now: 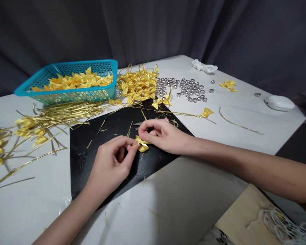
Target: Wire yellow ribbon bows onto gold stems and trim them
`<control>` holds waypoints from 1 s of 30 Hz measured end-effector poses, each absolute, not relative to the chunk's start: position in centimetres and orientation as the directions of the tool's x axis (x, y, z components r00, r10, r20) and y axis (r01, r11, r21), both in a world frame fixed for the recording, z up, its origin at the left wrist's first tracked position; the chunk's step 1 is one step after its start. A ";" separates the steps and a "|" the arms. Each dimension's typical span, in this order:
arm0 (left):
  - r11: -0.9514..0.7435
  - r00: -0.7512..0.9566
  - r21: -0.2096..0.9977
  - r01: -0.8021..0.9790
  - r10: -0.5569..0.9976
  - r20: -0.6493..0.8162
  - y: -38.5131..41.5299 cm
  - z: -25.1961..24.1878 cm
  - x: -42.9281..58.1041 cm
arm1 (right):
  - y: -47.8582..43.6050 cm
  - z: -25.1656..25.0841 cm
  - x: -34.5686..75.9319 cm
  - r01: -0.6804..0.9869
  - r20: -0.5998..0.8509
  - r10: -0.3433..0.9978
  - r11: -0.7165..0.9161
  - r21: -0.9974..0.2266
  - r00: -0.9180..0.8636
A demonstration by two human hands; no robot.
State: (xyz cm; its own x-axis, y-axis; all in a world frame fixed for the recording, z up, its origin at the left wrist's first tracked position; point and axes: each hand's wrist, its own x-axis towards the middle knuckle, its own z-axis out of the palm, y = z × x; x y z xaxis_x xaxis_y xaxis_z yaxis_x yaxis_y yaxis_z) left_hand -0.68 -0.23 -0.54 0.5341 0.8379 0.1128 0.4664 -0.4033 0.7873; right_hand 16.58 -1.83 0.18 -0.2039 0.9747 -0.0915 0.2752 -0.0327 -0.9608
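Observation:
Over the black mat (84, 177), both my hands meet at a yellow ribbon bow (143, 147). My left hand (114, 158) pinches the bow's left side between thumb and fingertips. From the right, my right hand (165, 136) is closed with thumb and index finger on the bow's upper edge. What lies inside the curled fingers is hidden. Just behind my right hand, the metal blades of a pair of scissors (137, 124) show in part, along with a small pink bead (167, 119) and gold thread scraps.
A turquoise basket (76, 92) of yellow ribbon pieces stands at the back left. In front lie gold cords (71, 112). A pile of yellow bows (139, 83), silver beads (191, 89), a white crumpled cloth (204, 67) and a white computer mouse (279, 102) are farther right.

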 end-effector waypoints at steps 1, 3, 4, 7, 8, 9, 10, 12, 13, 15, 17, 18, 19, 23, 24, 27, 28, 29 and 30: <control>-0.416 0.539 0.778 0.470 0.834 0.120 -0.2 -0.5 -0.7 | -1.8 0.3 16.5 0.268 -0.092 0.977 -0.038 -0.963 -0.192; -0.449 0.549 0.754 0.480 0.824 0.141 -0.3 -0.5 -0.7 | -1.8 0.6 16.5 0.261 -0.097 0.981 -0.051 -0.964 -0.169; -0.468 0.555 0.740 0.482 0.817 0.156 -0.4 -0.5 -0.7 | -1.8 0.7 16.4 0.264 -0.107 0.980 -0.061 -0.963 -0.165; -0.539 0.574 0.688 0.486 0.791 0.213 -0.5 -0.4 -0.7 | -1.9 0.8 16.5 0.297 -0.125 0.972 -0.061 -0.953 -0.201; -0.566 0.580 0.666 0.487 0.779 0.238 -0.5 -0.4 -0.7 | -1.9 0.7 16.6 0.307 -0.116 0.968 -0.043 -0.951 -0.224; -0.591 0.586 0.644 0.485 0.767 0.261 -0.5 -0.4 -0.6 | -1.9 0.6 16.7 0.309 -0.102 0.964 -0.021 -0.951 -0.247; -0.613 0.592 0.625 0.483 0.755 0.283 -0.5 -0.4 -0.7 | -1.8 0.5 16.8 0.305 -0.091 0.959 -0.005 -0.952 -0.268; -0.650 0.607 0.591 0.478 0.731 0.313 -0.6 -0.4 -0.7 | -1.8 0.4 16.9 0.281 -0.088 0.949 0.000 -0.960 -0.302; -0.666 0.614 0.574 0.477 0.719 0.326 -0.6 -0.4 -0.7 | -1.7 0.4 17.0 0.268 -0.093 0.945 -0.007 -0.963 -0.312; -0.699 0.631 0.537 0.472 0.693 0.347 -0.7 -0.4 -0.7 | -1.7 0.5 16.9 0.263 -0.110 0.945 -0.027 -0.964 -0.309; -0.724 0.647 0.505 0.469 0.671 0.362 -0.7 -0.4 -0.7 | -1.6 0.8 16.8 0.286 -0.119 0.954 -0.036 -0.957 -0.275; -0.732 0.651 0.494 0.469 0.665 0.366 -0.8 -0.4 -0.7 | -1.6 0.9 16.8 0.304 -0.117 0.959 -0.035 -0.952 -0.256; -0.737 0.655 0.486 0.470 0.660 0.367 -0.8 -0.4 -0.7 | -1.6 0.9 16.7 0.321 -0.114 0.963 -0.031 -0.947 -0.245; -0.763 0.664 0.434 0.479 0.639 0.388 -1.0 -0.6 -0.9 | -1.6 0.9 17.1 0.322 -0.147 0.946 -0.048 -0.946 -0.291; -0.771 0.670 0.412 0.485 0.630 0.391 -1.1 -0.7 -0.9 | -1.5 0.9 17.3 0.320 -0.169 0.935 -0.065 -0.945 -0.310; -0.795 0.683 0.329 0.510 0.607 0.406 -1.4 -1.0 -1.0 | -1.5 0.9 17.9 0.333 -0.249 0.911 -0.134 -0.933 -0.329; -0.800 0.684 0.297 0.522 0.600 0.414 -1.4 -1.1 -1.0 | -1.5 0.9 17.9 0.336 -0.277 0.907 -0.165 -0.927 -0.318; -0.804 0.685 0.264 0.532 0.592 0.424 -1.5 -1.2 -1.0 | -1.5 1.0 18.0 0.336 -0.301 0.905 -0.195 -0.921 -0.301; -0.809 0.686 0.230 0.541 0.582 0.437 -1.6 -1.2 -1.0 | -1.5 1.1 18.0 0.332 -0.318 0.905 -0.218 -0.917 -0.284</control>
